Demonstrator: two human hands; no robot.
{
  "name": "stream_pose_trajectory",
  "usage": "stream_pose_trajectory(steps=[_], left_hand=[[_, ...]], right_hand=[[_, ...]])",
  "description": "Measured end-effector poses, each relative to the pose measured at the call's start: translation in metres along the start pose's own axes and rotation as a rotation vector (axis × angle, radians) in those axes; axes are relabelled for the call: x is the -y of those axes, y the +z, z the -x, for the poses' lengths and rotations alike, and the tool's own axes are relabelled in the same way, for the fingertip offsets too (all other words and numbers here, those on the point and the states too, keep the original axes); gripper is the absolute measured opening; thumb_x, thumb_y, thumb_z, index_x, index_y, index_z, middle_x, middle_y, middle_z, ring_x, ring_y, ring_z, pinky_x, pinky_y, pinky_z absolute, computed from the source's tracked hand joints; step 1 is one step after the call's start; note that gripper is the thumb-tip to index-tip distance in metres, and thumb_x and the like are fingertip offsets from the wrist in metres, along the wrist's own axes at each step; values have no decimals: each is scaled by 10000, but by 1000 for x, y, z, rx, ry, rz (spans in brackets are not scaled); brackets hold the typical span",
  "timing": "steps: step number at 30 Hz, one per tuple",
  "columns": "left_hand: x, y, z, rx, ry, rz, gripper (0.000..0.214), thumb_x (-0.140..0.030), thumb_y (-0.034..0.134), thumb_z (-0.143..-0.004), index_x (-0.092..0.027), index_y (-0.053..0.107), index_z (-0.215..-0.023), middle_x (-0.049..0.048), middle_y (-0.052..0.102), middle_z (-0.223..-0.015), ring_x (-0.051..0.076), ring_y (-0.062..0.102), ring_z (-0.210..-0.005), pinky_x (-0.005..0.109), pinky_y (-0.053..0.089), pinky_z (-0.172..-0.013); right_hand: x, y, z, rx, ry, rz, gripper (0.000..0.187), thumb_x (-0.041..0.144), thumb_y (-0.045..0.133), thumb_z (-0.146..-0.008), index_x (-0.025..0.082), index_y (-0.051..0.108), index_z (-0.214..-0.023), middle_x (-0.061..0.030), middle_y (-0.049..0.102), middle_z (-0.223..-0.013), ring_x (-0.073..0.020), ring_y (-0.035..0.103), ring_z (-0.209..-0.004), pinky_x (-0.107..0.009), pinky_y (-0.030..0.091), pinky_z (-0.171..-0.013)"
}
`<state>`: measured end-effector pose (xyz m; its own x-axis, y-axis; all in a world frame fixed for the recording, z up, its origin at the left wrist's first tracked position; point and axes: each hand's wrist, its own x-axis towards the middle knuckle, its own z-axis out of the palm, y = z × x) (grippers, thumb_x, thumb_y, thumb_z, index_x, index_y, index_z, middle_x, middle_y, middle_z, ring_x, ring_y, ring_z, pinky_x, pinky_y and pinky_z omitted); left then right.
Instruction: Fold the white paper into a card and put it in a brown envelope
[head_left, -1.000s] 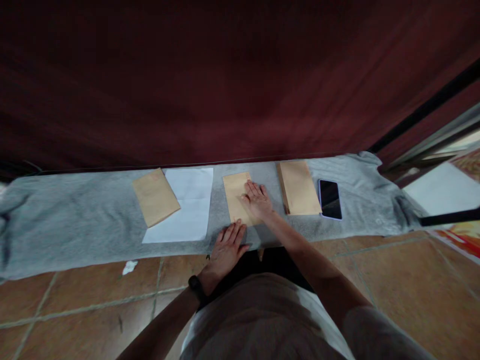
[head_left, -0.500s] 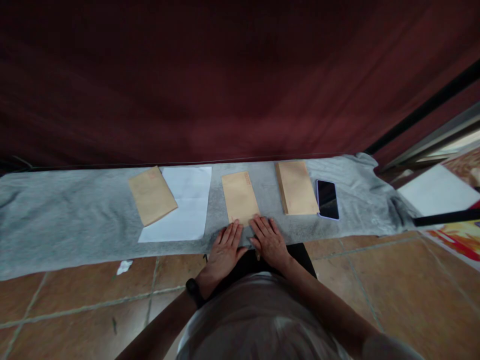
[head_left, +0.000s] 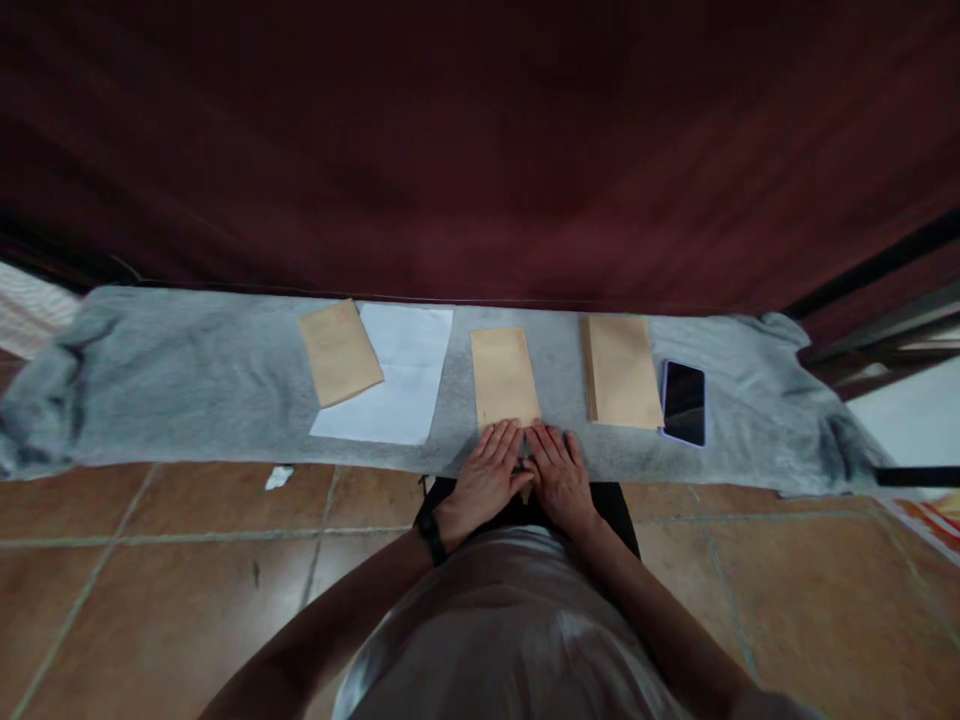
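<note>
A brown envelope (head_left: 503,376) lies flat on the grey cloth (head_left: 187,375) straight ahead of me. My left hand (head_left: 486,480) and my right hand (head_left: 559,477) lie side by side, fingers stretched out flat, fingertips at the envelope's near edge. Neither hand holds anything. A black band is on my left wrist.
Left of the middle envelope a second brown envelope (head_left: 339,351) lies partly over a white sheet (head_left: 397,387). To the right sit a stack of brown envelopes (head_left: 622,370) and a dark phone (head_left: 684,402). A dark red curtain (head_left: 480,150) hangs behind; brown floor tiles (head_left: 150,560) lie in front.
My right hand slid back from the top of the middle envelope to its near edge, beside my left hand. The view shifted a little to the left.
</note>
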<state>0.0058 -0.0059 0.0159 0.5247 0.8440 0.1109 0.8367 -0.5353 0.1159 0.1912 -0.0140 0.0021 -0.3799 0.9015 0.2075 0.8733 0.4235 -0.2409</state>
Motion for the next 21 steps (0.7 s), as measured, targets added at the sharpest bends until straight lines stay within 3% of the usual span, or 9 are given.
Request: stream_pose_trajectory(steps=[3,11,21], left_hand=[[1,1,-4,31,36,-5,735,-555,421,-1027,-46,350,-1553,185,333,-1639,276,267,-1545,428,233,-1276],[29,-8,23,62,48,-33,780,-584,444,-1013,-32,331,-1552,207,262,-1658,292,201,-1561,436,204,-1278],[33,-8,31,77,5,4,769,-556,468,-1013,-60,291,-1574,196,246,-1665,272,142,-1573,442,209,-1279]], right_hand=[[-3,0,2,7,-6,8,546,331,400,-1068,175,349,-1589,-112,418,-1607,-284,384,-1484,-526,248,-1232],[-5,1,3,-5,-34,24,509,323,368,-1082,144,402,-1558,-122,442,-1590,-286,391,-1476,-527,238,-1225],[-12,-4,7,-50,14,-35,502,312,344,-1073,168,425,-1548,-143,509,-1541,-312,448,-1426,-554,268,-1190]])
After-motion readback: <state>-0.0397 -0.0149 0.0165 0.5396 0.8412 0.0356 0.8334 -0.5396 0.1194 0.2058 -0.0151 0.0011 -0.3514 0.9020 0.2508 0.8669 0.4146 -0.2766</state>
